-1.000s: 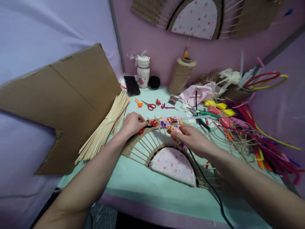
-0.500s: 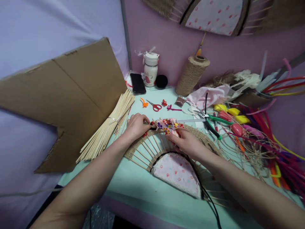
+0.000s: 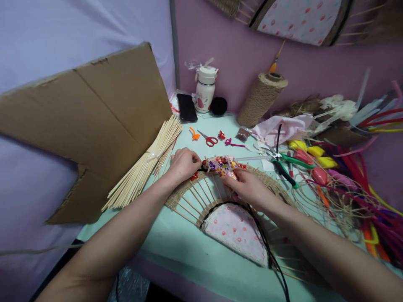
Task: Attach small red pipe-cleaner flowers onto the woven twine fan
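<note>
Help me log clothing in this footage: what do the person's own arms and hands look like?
The left arm and right arm are bare as far as visible. The left hand and right hand are ungloved; no watch or bracelet shows.

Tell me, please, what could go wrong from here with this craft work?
The left hand is very close to the flowered tool in the right hand; if this is a hot glue gun, as it seems, the fingers might get burned.

The black cord lies across the fan-shaped frame, so a pull on it could shift the frame.
</note>
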Action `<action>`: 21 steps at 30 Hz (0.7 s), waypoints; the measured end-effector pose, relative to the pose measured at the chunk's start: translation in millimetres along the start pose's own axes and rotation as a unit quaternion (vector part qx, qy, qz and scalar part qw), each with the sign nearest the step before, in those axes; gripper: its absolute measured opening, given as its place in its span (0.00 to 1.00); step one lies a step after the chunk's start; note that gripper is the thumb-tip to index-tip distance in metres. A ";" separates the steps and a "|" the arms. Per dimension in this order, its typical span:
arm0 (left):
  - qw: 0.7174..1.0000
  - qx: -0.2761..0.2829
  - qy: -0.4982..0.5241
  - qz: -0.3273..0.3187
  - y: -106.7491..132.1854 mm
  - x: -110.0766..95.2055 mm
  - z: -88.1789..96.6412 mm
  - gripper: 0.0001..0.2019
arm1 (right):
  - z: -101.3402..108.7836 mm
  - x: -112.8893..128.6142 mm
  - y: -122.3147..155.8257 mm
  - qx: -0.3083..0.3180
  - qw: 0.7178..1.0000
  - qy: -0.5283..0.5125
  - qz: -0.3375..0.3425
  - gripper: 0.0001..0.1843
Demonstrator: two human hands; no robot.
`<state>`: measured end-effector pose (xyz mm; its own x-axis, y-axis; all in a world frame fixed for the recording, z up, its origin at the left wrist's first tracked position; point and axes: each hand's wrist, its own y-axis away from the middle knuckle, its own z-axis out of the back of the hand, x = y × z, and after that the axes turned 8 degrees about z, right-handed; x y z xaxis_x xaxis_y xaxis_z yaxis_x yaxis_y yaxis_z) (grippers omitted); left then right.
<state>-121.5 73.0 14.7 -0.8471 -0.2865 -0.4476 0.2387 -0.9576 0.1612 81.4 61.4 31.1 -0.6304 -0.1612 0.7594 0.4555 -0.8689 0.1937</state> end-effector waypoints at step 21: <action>0.992 -0.021 0.029 -0.121 -0.5 14.6 0.0 0.06 | 3.6 14.0 -7.0 0.065 0.995 -0.055 -0.042 0.16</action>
<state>-134.0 69.3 8.1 -0.8538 -0.0491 -0.5183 0.0528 -0.9986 0.0076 71.7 66.9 42.7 -0.5996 -0.0322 0.7996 0.4866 -0.8079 0.3323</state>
